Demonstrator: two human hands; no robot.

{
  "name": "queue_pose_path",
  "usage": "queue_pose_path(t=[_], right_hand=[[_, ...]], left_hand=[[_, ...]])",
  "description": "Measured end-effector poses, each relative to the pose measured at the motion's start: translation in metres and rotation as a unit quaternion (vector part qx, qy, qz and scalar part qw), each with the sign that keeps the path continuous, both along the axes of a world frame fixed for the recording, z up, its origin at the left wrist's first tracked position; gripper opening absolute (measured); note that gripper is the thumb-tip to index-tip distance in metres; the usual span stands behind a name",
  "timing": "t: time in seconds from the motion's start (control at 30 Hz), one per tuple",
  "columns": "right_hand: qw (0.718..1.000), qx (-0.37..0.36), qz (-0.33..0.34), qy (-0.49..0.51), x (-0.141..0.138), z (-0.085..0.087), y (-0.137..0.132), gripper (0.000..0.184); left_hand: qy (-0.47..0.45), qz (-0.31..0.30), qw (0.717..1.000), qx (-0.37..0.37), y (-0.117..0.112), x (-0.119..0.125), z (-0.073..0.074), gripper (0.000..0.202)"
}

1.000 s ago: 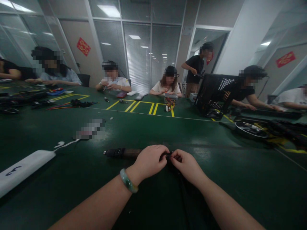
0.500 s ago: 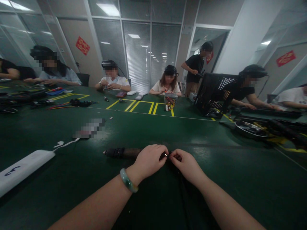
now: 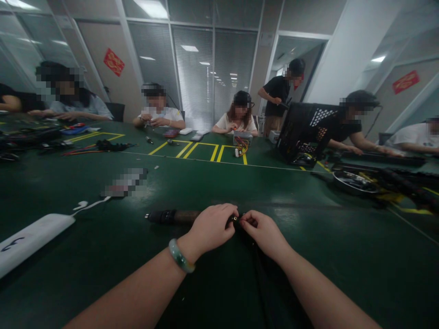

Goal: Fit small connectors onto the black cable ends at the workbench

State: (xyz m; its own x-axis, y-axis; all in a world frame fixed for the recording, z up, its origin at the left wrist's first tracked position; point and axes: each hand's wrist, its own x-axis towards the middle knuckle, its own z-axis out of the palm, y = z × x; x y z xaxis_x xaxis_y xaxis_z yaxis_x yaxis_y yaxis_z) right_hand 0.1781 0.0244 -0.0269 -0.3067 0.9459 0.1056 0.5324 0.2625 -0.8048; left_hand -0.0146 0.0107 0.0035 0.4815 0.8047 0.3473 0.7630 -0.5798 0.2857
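A dark, cylindrical electric screwdriver (image 3: 175, 217) lies sideways on the green table, its metal tip pointing left. My left hand (image 3: 213, 229) is closed around its rear end, and a small shiny brass-coloured bit (image 3: 235, 219) shows by the fingertips. Close beside it, my right hand (image 3: 263, 230) has thumb and fingers pinched together at that end. What the pinch holds is dark, small and mostly hidden. A faint dark cord-like line (image 3: 258, 274) runs from below the right hand toward me.
To the left lie a white power strip (image 3: 37, 240) with a cord and a blurred flat item (image 3: 126, 183). A metal bowl (image 3: 355, 182) stands right, near a black computer case (image 3: 298, 132). A power supply (image 3: 243, 137) sits across the table, where several people work.
The whole view has shifted slightly, so things appear a little further left and higher. Both hands keep their places at the screwdriver's rear end, with only slight finger movement.
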Motion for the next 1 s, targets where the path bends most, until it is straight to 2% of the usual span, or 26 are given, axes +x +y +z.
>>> queue_pose_path(t=[0.5,0.8,1.0], right_hand=[[1.0,-0.024,-0.005,-0.009,0.0013,0.0059,-0.0035,0.011],[1.0,0.003,0.011,-0.01,0.0009,0.0064,-0.0026,0.011],[1.0,-0.008,0.007,-0.013,0.0022,0.0068,-0.0021,0.011]], left_hand=[[0.004,0.02,1.0,-0.02,0.0019,0.0015,-0.0023,0.014],[-0.001,0.002,1.0,-0.011,0.002,0.0004,-0.002,0.013],[0.001,0.002,1.0,-0.012,0.003,-0.0005,-0.0032,0.014]])
